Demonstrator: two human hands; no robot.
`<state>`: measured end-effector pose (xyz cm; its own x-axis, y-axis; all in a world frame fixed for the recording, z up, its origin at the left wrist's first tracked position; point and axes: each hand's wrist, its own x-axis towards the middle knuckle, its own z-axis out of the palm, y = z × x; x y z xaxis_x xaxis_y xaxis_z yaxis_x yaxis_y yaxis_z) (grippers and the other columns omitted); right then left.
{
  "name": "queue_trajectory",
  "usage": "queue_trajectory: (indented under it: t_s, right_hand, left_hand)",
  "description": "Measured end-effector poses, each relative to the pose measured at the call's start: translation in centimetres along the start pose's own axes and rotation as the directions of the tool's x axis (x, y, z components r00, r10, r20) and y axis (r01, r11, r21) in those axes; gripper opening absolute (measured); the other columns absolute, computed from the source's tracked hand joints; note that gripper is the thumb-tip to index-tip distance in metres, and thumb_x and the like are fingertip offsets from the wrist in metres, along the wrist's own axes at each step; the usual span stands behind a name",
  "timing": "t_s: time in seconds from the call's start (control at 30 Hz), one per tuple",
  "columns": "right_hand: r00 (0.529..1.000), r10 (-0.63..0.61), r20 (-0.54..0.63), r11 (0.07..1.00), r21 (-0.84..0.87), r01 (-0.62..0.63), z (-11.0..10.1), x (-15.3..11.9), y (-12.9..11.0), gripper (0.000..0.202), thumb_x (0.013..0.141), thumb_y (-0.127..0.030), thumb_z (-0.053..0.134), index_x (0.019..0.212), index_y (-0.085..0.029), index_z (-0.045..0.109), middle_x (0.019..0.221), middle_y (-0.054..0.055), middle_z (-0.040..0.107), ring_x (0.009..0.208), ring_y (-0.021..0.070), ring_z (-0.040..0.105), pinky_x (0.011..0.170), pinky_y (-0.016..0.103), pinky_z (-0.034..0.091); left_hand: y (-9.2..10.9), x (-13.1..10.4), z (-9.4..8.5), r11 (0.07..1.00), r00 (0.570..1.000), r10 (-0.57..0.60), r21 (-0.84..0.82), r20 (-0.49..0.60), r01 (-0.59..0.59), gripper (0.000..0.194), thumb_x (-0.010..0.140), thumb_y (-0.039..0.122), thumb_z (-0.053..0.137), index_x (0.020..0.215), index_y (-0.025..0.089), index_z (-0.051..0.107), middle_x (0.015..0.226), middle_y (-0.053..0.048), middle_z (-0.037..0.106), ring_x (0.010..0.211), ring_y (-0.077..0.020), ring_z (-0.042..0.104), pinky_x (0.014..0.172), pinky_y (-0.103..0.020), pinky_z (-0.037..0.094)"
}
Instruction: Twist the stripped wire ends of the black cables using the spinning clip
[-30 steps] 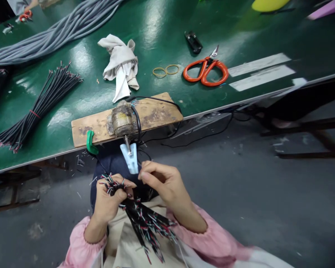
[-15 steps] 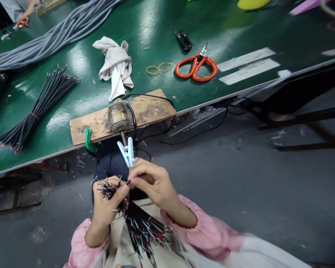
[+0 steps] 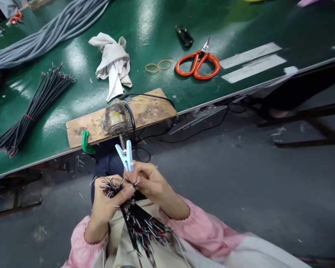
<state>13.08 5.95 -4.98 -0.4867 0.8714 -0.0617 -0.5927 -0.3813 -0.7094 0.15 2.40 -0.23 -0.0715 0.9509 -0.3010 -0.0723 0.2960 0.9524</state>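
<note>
My left hand (image 3: 104, 203) is closed round a bundle of black cables (image 3: 141, 219) with stripped red, white and black wire ends. The bundle's lower ends fan out over my lap. My right hand (image 3: 149, 184) pinches at one cable end beside my left thumb; its fingertips are close together. Just above my right fingers, a light blue clothespin (image 3: 127, 156) sits on the shaft of a small motor (image 3: 115, 118). That motor is fixed to a wooden board (image 3: 153, 108) at the table's edge, with a green clamp (image 3: 86, 143) at the board's left.
On the green table (image 3: 153, 33) lie orange-handled scissors (image 3: 197, 65), a black tool (image 3: 184, 36), rubber bands (image 3: 158, 66), a white cloth (image 3: 113, 61), a tied black cable bundle (image 3: 35, 108) and grey cables (image 3: 53, 33). A person's foot (image 3: 277, 112) shows at right.
My right hand has shifted slightly left and down, and the cable end at the fingertips now shows spread wire tips. The camera view has moved a little.
</note>
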Motion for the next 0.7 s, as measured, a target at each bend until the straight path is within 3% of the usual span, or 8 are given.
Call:
queue_trajectory:
  t_s: [0.07, 0.13, 0.23, 0.33, 0.53, 0.7]
  right_hand:
    - [0.985, 0.17, 0.034, 0.979, 0.112, -0.173, 0.0, 0.4, 0.0, 0.043, 0.069, -0.053, 0.086, 0.062, -0.018, 0.06, 0.06, -0.005, 0.045, 0.053, 0.0095, 0.039, 0.053, 0.025, 0.035]
    - [0.972, 0.234, -0.009, 0.966, 0.117, -0.231, 0.0, 1.1, -0.4, 0.043, 0.066, -0.051, 0.088, 0.063, -0.017, 0.062, 0.059, -0.005, 0.047, 0.054, 0.0086, 0.038, 0.052, 0.024, 0.034]
    - [0.985, 0.148, -0.083, 0.988, 0.056, -0.144, 0.2, 2.7, -1.5, 0.049, 0.065, -0.061, 0.085, 0.061, -0.017, 0.064, 0.059, -0.003, 0.05, 0.056, 0.0093, 0.041, 0.053, 0.024, 0.034]
    - [0.989, 0.147, -0.031, 0.989, 0.019, -0.147, 0.8, 4.2, -2.4, 0.058, 0.066, -0.072, 0.077, 0.056, -0.017, 0.064, 0.057, -0.002, 0.052, 0.056, 0.0101, 0.045, 0.052, 0.024, 0.036]
    - [0.984, 0.179, -0.027, 0.98, 0.095, -0.176, 1.7, 4.8, -2.5, 0.054, 0.065, -0.065, 0.082, 0.058, -0.015, 0.065, 0.055, -0.003, 0.052, 0.048, 0.0071, 0.042, 0.045, 0.022, 0.036]
    - [0.969, 0.247, 0.002, 0.951, 0.192, -0.243, 1.6, 4.7, -1.9, 0.057, 0.063, -0.068, 0.082, 0.056, -0.014, 0.063, 0.054, -0.003, 0.054, 0.046, 0.0062, 0.042, 0.043, 0.02, 0.035]
  left_hand:
    - [0.3, 0.2, 0.1, 1.0, 1.0, 0.027, 0.009, -0.014, -0.027, 0.032, 0.063, 0.043, 0.088, 0.05, 0.018, 0.074, 0.048, -0.001, 0.061, 0.041, -0.0105, 0.048, 0.043, -0.024, 0.041]
    - [0.5, 0.2, 0.1, 0.999, 0.998, 0.045, 0.011, -0.043, -0.044, 0.021, 0.06, 0.033, 0.09, 0.052, 0.019, 0.077, 0.05, -0.002, 0.064, 0.043, -0.011, 0.052, 0.045, -0.023, 0.043]
    - [0.4, 0.2, 0.0, 0.997, 0.993, 0.082, -0.005, -0.087, -0.082, 0.014, 0.058, 0.026, 0.092, 0.055, 0.021, 0.079, 0.053, -0.001, 0.067, 0.045, -0.0112, 0.056, 0.046, -0.022, 0.045]
    - [0.1, 0.2, -0.2, 0.991, 0.985, 0.117, -0.051, -0.129, -0.124, 0.015, 0.06, 0.028, 0.092, 0.058, 0.021, 0.079, 0.056, -0.001, 0.069, 0.045, -0.0107, 0.056, 0.046, -0.022, 0.046]
    - [0.1, 1.0, 0.0, 0.993, 0.986, 0.086, -0.068, -0.145, -0.097, 0.019, 0.059, 0.031, 0.093, 0.057, 0.019, 0.078, 0.053, 0.0, 0.065, 0.042, -0.009, 0.05, 0.043, -0.021, 0.043]
    - [0.6, 1.4, 0.2, 0.997, 0.986, 0.063, -0.038, -0.154, -0.069, 0.024, 0.06, 0.034, 0.09, 0.05, 0.018, 0.075, 0.046, 0.001, 0.059, 0.039, -0.0079, 0.044, 0.04, -0.021, 0.038]
